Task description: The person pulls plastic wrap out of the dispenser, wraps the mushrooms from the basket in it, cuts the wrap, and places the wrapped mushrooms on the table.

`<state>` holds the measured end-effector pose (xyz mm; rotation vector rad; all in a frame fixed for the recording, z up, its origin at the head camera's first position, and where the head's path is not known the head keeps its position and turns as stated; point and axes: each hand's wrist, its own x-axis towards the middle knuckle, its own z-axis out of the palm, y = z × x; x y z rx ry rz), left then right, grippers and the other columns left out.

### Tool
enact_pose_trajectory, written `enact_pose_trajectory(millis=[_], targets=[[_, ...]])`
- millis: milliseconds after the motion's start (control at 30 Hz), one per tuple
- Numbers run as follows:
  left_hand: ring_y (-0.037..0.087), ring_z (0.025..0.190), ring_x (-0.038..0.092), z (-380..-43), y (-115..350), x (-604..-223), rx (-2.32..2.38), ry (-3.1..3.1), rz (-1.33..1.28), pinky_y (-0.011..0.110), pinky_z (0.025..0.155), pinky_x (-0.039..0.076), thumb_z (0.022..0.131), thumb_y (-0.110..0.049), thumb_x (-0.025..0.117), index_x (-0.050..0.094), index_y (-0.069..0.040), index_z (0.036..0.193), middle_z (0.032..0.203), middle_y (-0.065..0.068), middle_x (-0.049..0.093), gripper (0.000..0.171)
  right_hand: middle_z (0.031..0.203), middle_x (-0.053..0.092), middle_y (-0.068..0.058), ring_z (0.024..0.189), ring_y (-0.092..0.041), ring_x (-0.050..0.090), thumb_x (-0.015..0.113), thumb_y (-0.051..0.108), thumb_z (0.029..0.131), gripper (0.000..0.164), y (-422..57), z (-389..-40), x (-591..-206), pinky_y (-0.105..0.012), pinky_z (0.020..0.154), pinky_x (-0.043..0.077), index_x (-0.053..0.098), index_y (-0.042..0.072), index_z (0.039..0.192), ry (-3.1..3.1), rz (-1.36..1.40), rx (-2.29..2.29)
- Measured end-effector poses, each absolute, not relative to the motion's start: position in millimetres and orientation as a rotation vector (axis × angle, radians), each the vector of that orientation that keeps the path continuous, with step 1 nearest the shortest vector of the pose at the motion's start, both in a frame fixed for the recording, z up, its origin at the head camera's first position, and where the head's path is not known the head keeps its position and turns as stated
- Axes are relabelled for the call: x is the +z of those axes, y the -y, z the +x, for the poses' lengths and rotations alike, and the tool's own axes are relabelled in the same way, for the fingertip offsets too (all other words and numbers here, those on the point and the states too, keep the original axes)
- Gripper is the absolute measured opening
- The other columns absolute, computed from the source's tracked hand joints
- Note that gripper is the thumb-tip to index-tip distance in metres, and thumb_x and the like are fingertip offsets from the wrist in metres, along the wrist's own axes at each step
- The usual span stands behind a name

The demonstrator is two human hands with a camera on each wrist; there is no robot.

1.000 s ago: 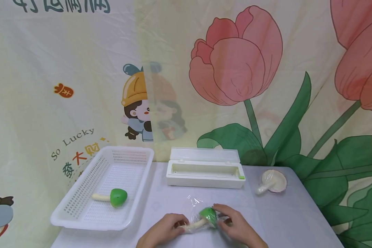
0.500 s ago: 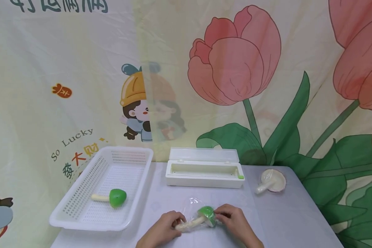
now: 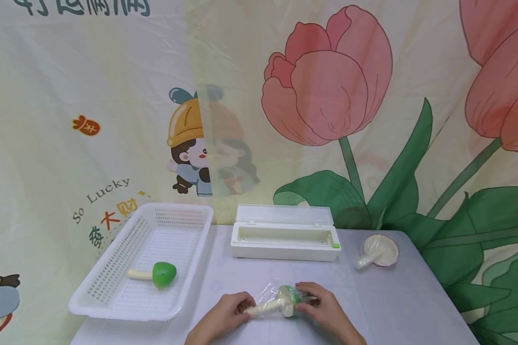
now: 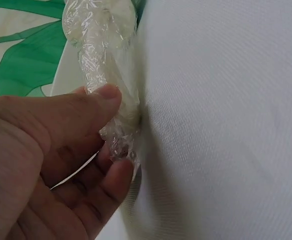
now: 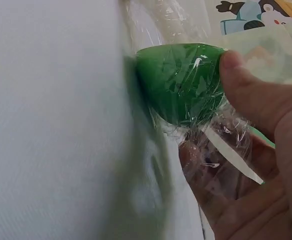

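Note:
A model mushroom (image 3: 286,302) with a green cap and pale stem lies at the front of the table, wrapped in clear plastic film (image 5: 216,165). My left hand (image 3: 224,314) pinches the stem end and its film between thumb and fingers. In the left wrist view the wrapped stem (image 4: 93,60) runs up from the thumb tip. My right hand (image 3: 328,306) grips the cap end. Its thumb presses the edge of the green cap (image 5: 178,82) in the right wrist view, while the fingers curl round the gathered film below. The cap's pale underside faces the left hand.
A white perforated basket (image 3: 194,268) at the left holds an unwrapped green mushroom (image 3: 164,275). Behind the hands stands a long white box (image 3: 285,252) with its clear lid raised. Another film-wrapped mushroom (image 3: 384,251) lies at the table's right. A printed curtain (image 3: 241,96) hangs behind.
The wrapped mushroom has turned, so more of the pale underside of its cap faces the head camera. The film over the stem lies lower. Both hands stay near the same place.

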<state>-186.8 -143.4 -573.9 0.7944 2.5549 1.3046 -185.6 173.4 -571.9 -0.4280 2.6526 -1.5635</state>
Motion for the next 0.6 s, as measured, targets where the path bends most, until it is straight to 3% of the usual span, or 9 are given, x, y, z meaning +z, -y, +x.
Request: enact_pose_trajectory(millis=[167,367,600], targets=[[-0.004,0.075,0.053,-187.3,141.3,-574.0,1.280,-2.631,0.742,0.019,0.067,0.050,0.088,-0.007,0.077,0.076,-0.012,0.104,0.088,-0.010,0.068,0.017,0.106,0.076,-0.004,0.091,-0.003,0.068,0.084,0.021,0.082,0.025,-169.1,-187.2,-575.7,-0.019,0.075,0.058,0.078,0.014,0.105,-2.734,-0.346,-1.595],[0.002,0.079,0.053,-184.5,137.2,-568.6,1.279,-2.652,0.765,0.020,0.069,0.049,0.073,-0.001,0.086,0.075,-0.010,0.105,0.093,-0.005,0.064,0.035,0.088,0.075,0.006,0.082,-0.001,0.067,0.083,0.014,0.083,0.008,-163.7,-189.8,-575.4,-0.021,0.071,0.058,0.077,0.019,0.087,-2.836,-0.241,-1.592],[-0.002,0.075,0.056,-184.2,136.2,-566.7,1.305,-2.595,0.700,0.020,0.067,0.051,0.081,0.000,0.081,0.074,-0.012,0.103,0.087,-0.008,0.069,0.025,0.093,0.076,0.006,0.084,-0.001,0.067,0.080,0.014,0.088,0.009,-165.1,-190.1,-571.8,-0.021,0.071,0.057,0.078,0.019,0.096,-2.837,-0.248,-1.590]])
